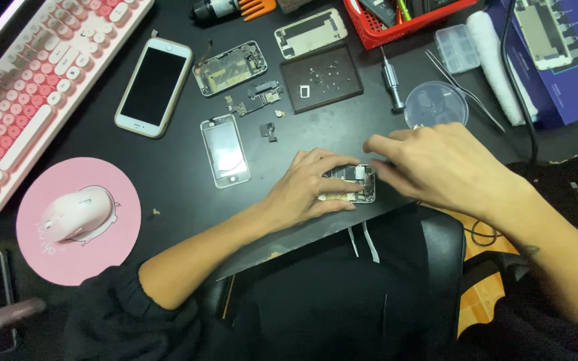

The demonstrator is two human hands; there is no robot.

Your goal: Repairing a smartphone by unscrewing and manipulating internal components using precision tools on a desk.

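Black worktop [168, 174], near edge: both hands are working on a small opened phone chassis with exposed silver and dark internals [354, 182]. It is lying flat just in front of the person, close to the worktop's front edge.

Left hand [309, 188] is curling loosely over the chassis from the left, fingers pressing down on its top and near side, pinning it rather than lifting it. Right hand [436, 164] is coming in from the right, fingers bunched and reaching onto the chassis's right end. Fingertips are hidden behind each other, so I cannot tell whether it is pinching a part or just touching.

My read: mid-teardown, working inside the chassis, one hand bracing, the other picking at something small. Next move is likely calling for a fine fingertip grip or a tool, with the left hand keeping the frame from sliding.

Nearby, not in hand: grey-handled precision screwdriver [391, 83], thin metal tweezers [466, 90], round clear plastic dish [436, 105], dark square tray scattered with tiny screws [322, 78]. Further left: detached white-framed screen panel [225, 150], loose dark circuit pieces [255, 99], a second gutted phone frame [230, 68], an intact white phone with black screen [154, 87]. Pink keyboard [35, 87] and pink mouse [75, 214] are sitting well apart at far left.
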